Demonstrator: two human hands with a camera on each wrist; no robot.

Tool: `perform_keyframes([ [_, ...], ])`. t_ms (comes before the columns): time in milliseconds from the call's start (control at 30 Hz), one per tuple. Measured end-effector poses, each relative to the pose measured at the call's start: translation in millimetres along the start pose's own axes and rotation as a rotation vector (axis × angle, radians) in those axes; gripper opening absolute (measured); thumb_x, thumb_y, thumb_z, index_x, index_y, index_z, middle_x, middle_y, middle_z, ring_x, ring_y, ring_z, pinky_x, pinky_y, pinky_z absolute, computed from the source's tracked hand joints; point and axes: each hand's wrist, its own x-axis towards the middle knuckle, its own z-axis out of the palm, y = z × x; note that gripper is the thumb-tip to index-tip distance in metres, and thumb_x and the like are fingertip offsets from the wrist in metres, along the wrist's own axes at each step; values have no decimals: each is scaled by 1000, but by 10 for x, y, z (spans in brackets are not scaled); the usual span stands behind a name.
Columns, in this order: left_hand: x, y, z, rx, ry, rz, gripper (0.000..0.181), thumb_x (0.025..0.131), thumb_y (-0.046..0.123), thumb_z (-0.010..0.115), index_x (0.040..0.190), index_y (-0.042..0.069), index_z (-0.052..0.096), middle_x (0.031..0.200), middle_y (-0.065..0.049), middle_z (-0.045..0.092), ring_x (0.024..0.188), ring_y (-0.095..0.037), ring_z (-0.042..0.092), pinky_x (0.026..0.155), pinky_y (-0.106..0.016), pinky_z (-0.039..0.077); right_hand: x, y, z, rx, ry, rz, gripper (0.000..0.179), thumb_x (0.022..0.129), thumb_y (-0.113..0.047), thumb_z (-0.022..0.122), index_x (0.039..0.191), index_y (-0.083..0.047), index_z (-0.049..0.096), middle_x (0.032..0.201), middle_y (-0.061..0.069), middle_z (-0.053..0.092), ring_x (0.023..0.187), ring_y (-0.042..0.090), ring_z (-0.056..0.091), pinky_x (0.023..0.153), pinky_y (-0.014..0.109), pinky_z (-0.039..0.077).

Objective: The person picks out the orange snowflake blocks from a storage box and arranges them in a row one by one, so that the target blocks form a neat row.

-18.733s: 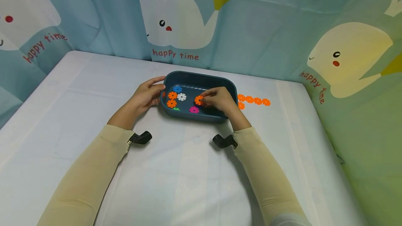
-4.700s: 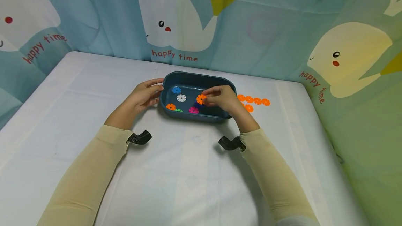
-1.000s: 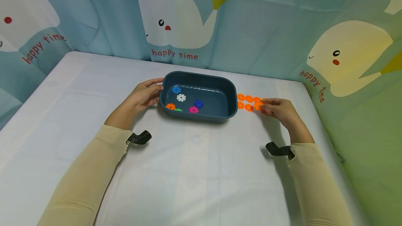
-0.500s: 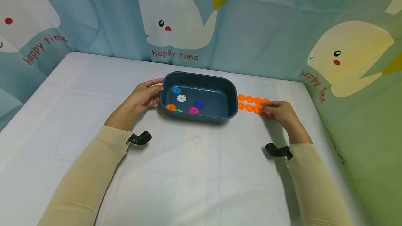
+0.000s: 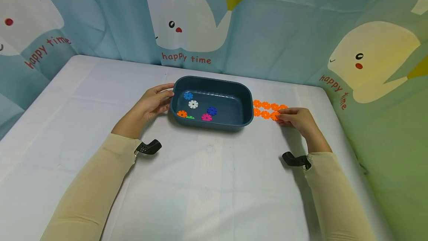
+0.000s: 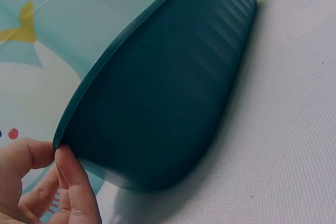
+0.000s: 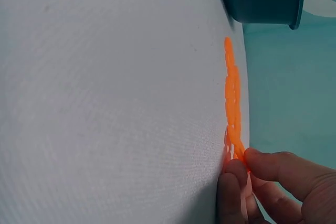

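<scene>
A dark teal plastic tub (image 5: 230, 123) stands near the back of the table. My left hand (image 5: 152, 101) pinches its left rim between thumb and fingers, as the left wrist view shows at the rim's corner (image 6: 59, 139). To the right of the tub, orange snowflake discs (image 5: 265, 105) lie in two rows. My right hand (image 5: 297, 120) pinches an orange snowflake disc (image 5: 275, 116) at the right end of the nearer row, low over the cloth. In the right wrist view, thumb and fingertips meet at the end of the orange pieces (image 7: 232, 98).
In the tub lie a light blue disc (image 5: 188, 96), a white disc (image 5: 193, 104), a dark blue disc (image 5: 212, 111), a pink disc (image 5: 206, 117), an orange disc (image 5: 182, 113) and a partly hidden green one (image 5: 190, 117). A whale-print curtain (image 5: 284, 40) hangs behind the table (image 5: 187, 189).
Over these frames, orange discs have gone from the tub to the nearer row. My right hand has carried one there and lowered it slightly. My left hand has stayed on the rim.
</scene>
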Motion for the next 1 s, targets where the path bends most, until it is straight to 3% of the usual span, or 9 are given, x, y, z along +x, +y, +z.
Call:
perform_keyframes([
  [267,14,-11,-2,-4,2,1,48,98,12,58,145,17,49,112,-4,58,76,-7,61,56,-16,51,-10,-18,-4,-25,-4,0,49,95,-13,65,132,16,50,74,-17,69,70,-4,67,72,16,55],
  [567,26,-20,5,13,22,2,47,98,13,58,144,19,51,113,-5,59,74,-6,62,55,-17,52,22,-50,-54,-181,38,19,46,94,-20,66,127,11,58,76,-15,69,69,-4,64,70,15,54],
  [667,32,-19,10,23,26,4,46,98,14,58,144,19,51,113,-4,57,74,-6,62,55,-16,52,2,-95,-78,-178,48,13,47,94,-20,67,128,11,58,74,-16,68,69,-4,64,70,16,54],
  [833,29,-13,12,24,23,8,46,98,14,59,143,19,52,113,-3,57,75,-6,62,55,-16,52,-76,-275,-89,-96,55,-36,49,94,-19,67,130,12,55,77,-17,68,72,-1,69,74,18,56],
  [1000,19,-14,-9,7,1,5,48,98,13,58,145,18,50,111,-3,57,73,-6,62,55,-15,51,-168,-593,-7,-92,56,-87,53,93,-31,69,130,6,58,81,-18,68,75,1,70,76,18,56],
])
